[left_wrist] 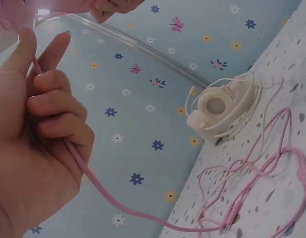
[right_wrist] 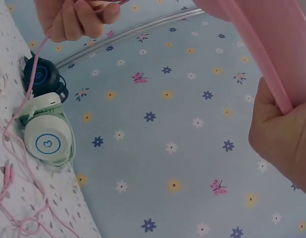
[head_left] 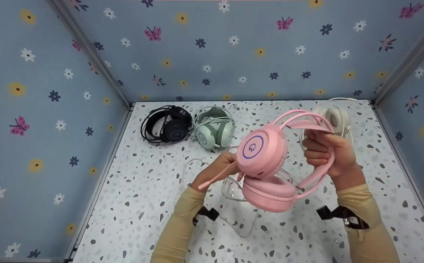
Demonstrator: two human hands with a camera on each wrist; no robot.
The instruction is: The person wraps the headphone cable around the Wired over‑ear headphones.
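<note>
Pink headphones (head_left: 270,193) with a short boom microphone (head_left: 217,176) are held up above the speckled table. My right hand (head_left: 330,155) grips them by the headband (head_left: 316,175), fingers curled round it. Close by the ear cups, my left hand (head_left: 219,166) has its fingers curled round the pink cable (left_wrist: 100,188), which runs through the palm in the left wrist view. From there the cable drops to loose loops on the table. Part of the left hand is hidden behind the upper ear cup in the head view.
Black headphones (head_left: 177,129) and mint green headphones (head_left: 224,133) lie at the back left of the table (head_left: 142,204). White headphones (head_left: 339,118) sit at the back right, partly covered by the right hand. Flower-patterned panels (head_left: 212,47) wall in the table.
</note>
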